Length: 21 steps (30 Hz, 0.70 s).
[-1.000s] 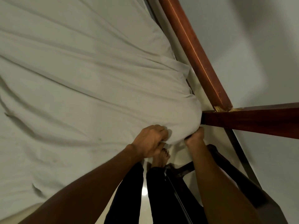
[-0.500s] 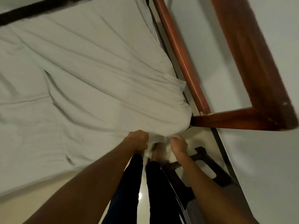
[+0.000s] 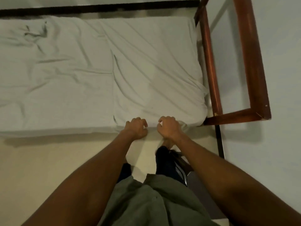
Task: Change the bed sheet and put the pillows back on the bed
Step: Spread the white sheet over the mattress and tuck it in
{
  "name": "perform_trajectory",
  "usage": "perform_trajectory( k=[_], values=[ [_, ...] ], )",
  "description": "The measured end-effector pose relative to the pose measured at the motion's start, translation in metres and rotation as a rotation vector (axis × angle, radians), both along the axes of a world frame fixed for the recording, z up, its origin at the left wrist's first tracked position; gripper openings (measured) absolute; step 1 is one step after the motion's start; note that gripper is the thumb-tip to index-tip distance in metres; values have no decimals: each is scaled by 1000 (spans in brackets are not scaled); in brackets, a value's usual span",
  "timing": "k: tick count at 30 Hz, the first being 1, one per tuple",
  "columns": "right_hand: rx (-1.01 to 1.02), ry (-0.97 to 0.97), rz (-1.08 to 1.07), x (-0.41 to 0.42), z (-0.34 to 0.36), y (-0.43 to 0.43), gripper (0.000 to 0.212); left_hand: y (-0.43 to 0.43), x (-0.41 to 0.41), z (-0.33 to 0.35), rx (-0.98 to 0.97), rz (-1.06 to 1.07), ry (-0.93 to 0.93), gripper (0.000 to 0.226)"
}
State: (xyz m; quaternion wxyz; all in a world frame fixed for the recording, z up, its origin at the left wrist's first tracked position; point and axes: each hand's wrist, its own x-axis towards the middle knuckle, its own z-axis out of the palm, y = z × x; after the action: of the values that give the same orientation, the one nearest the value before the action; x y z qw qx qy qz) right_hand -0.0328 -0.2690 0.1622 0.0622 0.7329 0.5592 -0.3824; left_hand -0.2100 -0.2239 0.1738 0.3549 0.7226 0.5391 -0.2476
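Observation:
A white sheet [image 3: 101, 69] covers the mattress, creased in long folds, and its near right corner [image 3: 197, 115] is wrapped over the mattress corner. My left hand [image 3: 136, 128] rests at the mattress's near edge, fingers curled and apart, nothing in it. A little to its right, my right hand [image 3: 168, 128] sits on the same edge with its fingers curled and apart too. A small bunch of sheet [image 3: 184, 126] lies just right of that hand. No pillow is in view.
The red-brown wooden bed frame [image 3: 211, 66] runs along the mattress's right end, close to the white wall [image 3: 283, 62]. A dark strip [image 3: 97, 9] borders the far side. I stand on pale floor [image 3: 48, 160], and a dark chair [image 3: 180, 167] is by my right leg.
The view has pulled back and up from the mattress corner. Both hands have let go of the sheet at that corner and moved left along the near edge.

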Motion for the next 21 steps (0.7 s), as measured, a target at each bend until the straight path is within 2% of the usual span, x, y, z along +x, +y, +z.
perform_trajectory(
  k=[8, 17, 21],
  values=[
    [48, -79, 198, -151, 41, -3, 45, -27, -176, 36, 99, 153, -40, 42],
    [209, -27, 537, -425, 77, 1, 51, -62, -430, 77, 276, 386, 20, 43],
    [259, -19, 695, -519, 84, 19, 53, -62, -517, 84, 312, 499, 42, 44]
  ],
)
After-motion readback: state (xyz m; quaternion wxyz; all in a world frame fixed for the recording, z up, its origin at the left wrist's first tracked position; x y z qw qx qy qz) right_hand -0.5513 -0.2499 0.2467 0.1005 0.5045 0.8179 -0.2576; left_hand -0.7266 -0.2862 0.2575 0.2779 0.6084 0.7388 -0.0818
